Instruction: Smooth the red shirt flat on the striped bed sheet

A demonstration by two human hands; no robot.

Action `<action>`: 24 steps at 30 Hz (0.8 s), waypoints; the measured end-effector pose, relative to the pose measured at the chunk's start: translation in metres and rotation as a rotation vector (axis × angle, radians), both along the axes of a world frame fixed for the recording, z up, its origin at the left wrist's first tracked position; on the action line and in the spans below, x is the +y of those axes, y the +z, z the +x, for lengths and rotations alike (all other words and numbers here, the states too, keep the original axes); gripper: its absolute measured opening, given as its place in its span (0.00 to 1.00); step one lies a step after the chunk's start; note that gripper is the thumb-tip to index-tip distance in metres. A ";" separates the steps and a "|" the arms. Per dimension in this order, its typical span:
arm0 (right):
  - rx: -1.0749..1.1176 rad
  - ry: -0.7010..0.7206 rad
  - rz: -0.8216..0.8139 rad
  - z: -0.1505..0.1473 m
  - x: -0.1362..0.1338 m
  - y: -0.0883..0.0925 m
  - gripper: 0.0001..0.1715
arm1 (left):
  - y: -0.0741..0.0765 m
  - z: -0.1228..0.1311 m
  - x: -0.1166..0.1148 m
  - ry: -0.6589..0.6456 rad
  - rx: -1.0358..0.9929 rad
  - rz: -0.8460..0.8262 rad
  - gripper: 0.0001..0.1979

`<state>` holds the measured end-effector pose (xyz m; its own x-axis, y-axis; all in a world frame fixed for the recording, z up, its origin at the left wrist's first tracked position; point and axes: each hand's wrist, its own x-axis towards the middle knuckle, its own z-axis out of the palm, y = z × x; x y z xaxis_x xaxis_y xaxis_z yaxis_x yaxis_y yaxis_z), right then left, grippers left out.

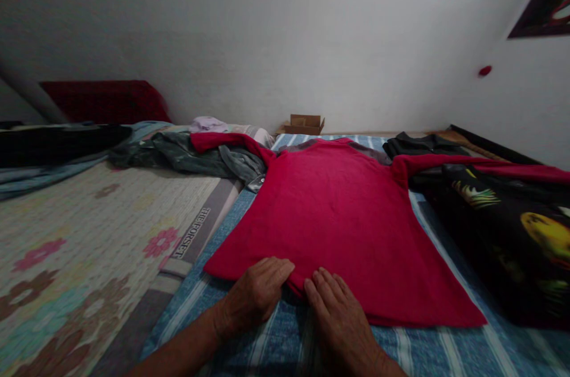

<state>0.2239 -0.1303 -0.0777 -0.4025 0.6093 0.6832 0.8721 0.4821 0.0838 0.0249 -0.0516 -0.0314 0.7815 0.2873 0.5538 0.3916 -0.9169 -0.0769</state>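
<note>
A red long-sleeved shirt (342, 216) lies spread flat, its collar at the far end and its hem nearest me. The sleeves stretch out to both sides over other clothes. My left hand (258, 288) is closed on the hem, left of its middle, with the thumb hidden. Just to its right, my right hand (336, 306) rests on the hem with fingers stretched out over the cloth. Between the two hands the hem is slightly lifted and bunched, showing a dark gap beneath.
A blue striped sheet (427, 347) lies under the shirt. To the left are a flowered bedspread (111, 234) and a grey-green garment (178, 154). Black printed clothing (503, 234) is piled at right. A small cardboard box (305, 124) stands by the wall.
</note>
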 end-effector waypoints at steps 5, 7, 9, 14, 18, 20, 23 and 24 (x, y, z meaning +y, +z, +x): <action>-0.031 0.009 0.014 0.007 0.000 0.005 0.24 | 0.009 0.003 0.002 0.005 -0.016 -0.053 0.16; -0.024 0.001 0.031 0.011 0.002 0.004 0.24 | 0.011 0.003 0.002 0.016 -0.014 -0.063 0.16; -0.031 -0.010 0.051 0.014 0.003 0.002 0.23 | 0.012 0.003 0.002 0.018 -0.013 -0.062 0.17; -0.037 -0.056 0.088 0.018 0.005 0.000 0.21 | 0.011 0.001 0.001 0.025 0.013 -0.082 0.17; -0.014 -0.061 0.092 0.017 0.005 -0.001 0.21 | 0.007 -0.001 0.000 0.037 0.016 -0.068 0.18; 0.021 -0.067 0.091 0.016 0.004 -0.002 0.21 | 0.004 -0.003 -0.001 0.033 0.018 -0.054 0.19; 0.043 -0.064 0.052 0.017 0.003 -0.006 0.22 | 0.001 -0.005 0.000 0.024 0.029 -0.042 0.19; 0.039 -0.059 0.035 0.018 0.003 -0.008 0.23 | 0.001 -0.005 0.001 0.025 0.038 -0.040 0.19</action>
